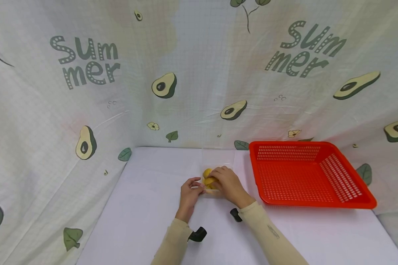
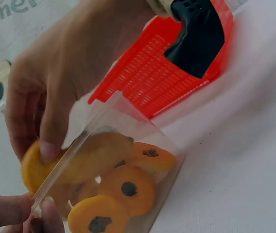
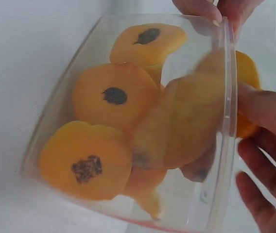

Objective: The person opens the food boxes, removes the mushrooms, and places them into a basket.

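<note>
A clear plastic box holds several yellow-orange, pear-shaped fruits, each with a dark patch at its blunt end. My left hand is at the box's left side in the head view, pinching its rim between thumb and fingers. From the right, my right hand reaches over the box. Its thumb and fingers grip one yellow pear-shaped fruit, which lies tilted, partly above the rim and partly inside the box. Some of the fruits lower in the box are hidden behind others.
A red perforated plastic basket stands on the white table, right of the box. Behind the box, a transparent sheet or lid shows faintly. Avocado-printed cloth hangs at the back and sides.
</note>
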### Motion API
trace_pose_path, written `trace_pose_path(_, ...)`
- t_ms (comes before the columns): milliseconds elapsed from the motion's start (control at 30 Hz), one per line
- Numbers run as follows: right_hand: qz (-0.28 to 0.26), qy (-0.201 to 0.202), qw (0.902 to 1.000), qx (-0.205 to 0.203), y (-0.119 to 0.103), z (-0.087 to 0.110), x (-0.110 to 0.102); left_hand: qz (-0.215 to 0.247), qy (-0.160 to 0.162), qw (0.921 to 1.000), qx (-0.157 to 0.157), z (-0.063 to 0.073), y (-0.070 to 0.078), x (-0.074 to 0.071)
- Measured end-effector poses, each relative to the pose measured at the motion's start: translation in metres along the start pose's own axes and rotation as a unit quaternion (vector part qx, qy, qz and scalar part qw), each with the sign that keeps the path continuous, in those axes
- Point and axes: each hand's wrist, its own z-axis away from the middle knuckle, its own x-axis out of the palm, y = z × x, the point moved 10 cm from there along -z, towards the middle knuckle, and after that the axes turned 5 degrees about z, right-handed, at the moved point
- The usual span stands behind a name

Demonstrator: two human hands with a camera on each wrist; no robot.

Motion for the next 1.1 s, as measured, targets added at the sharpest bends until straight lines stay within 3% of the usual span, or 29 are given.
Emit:
trace_pose_path(167, -0.004, 0.09, 0.9959, -0.008, -0.003, 0.008, -0.027, -0.002, 0.003, 1.0, -0.003, -0.001, 0.0, -0.001)
trace_pose_path(300, 0.007, 0.13, 0.9915, -0.005, -0.006, 0.014, -0.047, -0.002, 0.002, 1.0, -0.003, 0.001, 0.0, -0.001)
trace_pose_path(633, 0.033, 0.183, 0.9824, -0.02, 0.001, 0.038, -0.104, -0.002, 0.004, 1.0, -0.007, 0.002, 0.0, -0.002)
trace_pose_path(1100, 0.067, 0.219, 0.9722, 0.049, 0.053, 0.082, -0.165, 0.003, 0.002, 0.9999, -0.01, 0.001, -0.004, -0.001)
